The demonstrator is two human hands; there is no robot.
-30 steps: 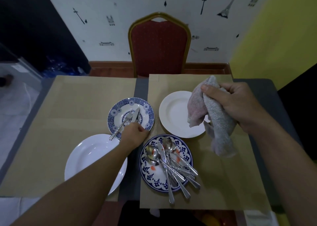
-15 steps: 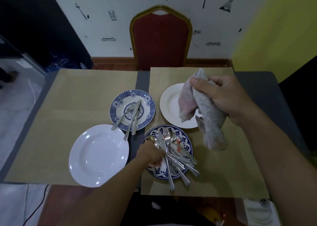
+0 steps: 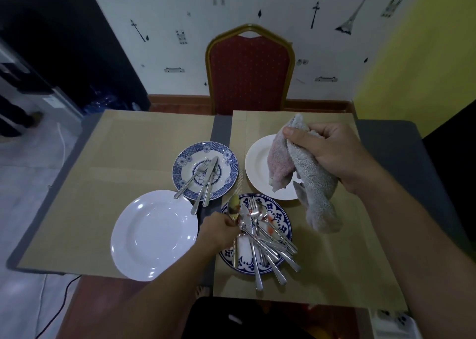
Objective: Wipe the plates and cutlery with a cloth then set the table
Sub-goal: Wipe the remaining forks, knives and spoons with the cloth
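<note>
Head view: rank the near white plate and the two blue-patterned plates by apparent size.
1. near white plate
2. near blue-patterned plate, under the cutlery pile
3. far blue-patterned plate; sitting farther off, it may really match the second.

Home dining rm, by the look. Grey table [image 3: 386, 135] w/ tan placemats [image 3: 123, 158], plates [image 3: 154, 235] & cutlery [image 3: 260, 238] on it. Red padded chair [image 3: 248, 73], gold frame, at table's far side. Behind that, white wall [image 3: 167, 9] w/ Eiffel Tower-type stickers [image 3: 346, 25]. Yellow wall [image 3: 412, 55] to table's right, pale tiled floor [image 3: 28, 184] to its left.
</note>
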